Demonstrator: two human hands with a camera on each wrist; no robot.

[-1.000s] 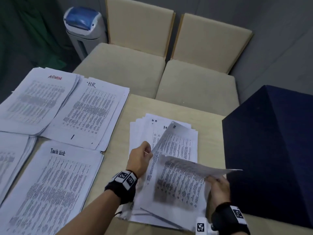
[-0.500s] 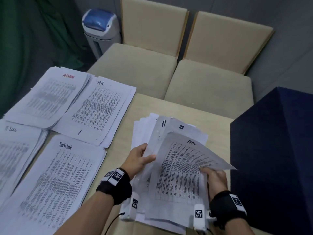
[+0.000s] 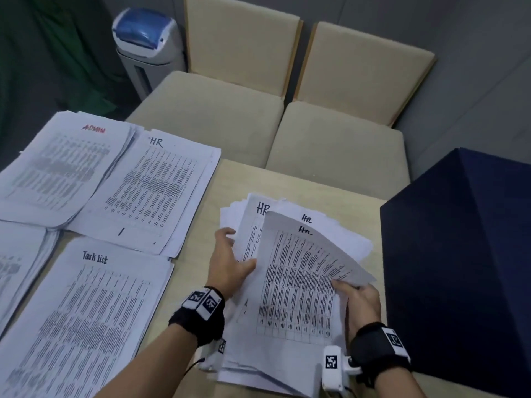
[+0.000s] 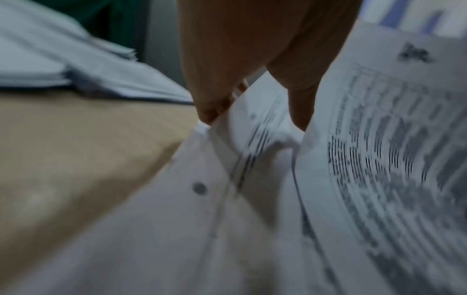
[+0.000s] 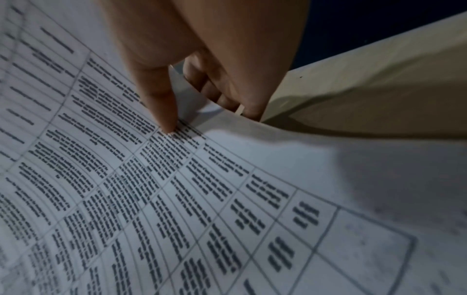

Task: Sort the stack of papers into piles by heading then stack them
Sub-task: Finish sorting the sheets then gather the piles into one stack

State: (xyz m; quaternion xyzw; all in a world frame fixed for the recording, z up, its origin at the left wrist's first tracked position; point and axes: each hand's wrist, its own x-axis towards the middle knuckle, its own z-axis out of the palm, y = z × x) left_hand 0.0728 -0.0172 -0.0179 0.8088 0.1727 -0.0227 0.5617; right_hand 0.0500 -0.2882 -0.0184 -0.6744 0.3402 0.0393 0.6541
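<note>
- The light wooden table (image 3: pixel 298 185) fills the lower half of the head view, its far edge against two beige cushioned chairs (image 3: pixel 275 116) at top centre.
- A dark navy box-shaped block (image 3: pixel 459 254) takes up the right side of the frame, standing on the table's right end.
- A white bin with a blue lid (image 3: pixel 146 44) stands at upper left beside the chairs, with dark green cloth (image 3: pixel 43 53) behind it.
- Four sorted piles of white printed sheets lie at left: the pile headed ADMIN in red (image 3: pixel 57 168) at far left, the pile headed HR (image 3: pixel 152 191) just beside it and partly over its edge, the pile headed Task List (image 3: pixel 86 317) at lower left, and a fourth pile (image 3: pixel 17 259) cut off by the left edge, heading out of view.
- The unsorted fanned stack of white sheets (image 3: pixel 253 219) lies at lower centre, with HR headings showing on its top pages.
- A curved white sheet headed HR (image 3: pixel 298 277) is lifted off that stack.
- The right hand (image 3: pixel 359 300) pinches the lifted sheet's right edge, thumb on top and fingers beneath.
- The left hand (image 3: pixel 227 262) grips the left edge of the upper sheets of the stack, thumb over and fingers curled under.
</note>
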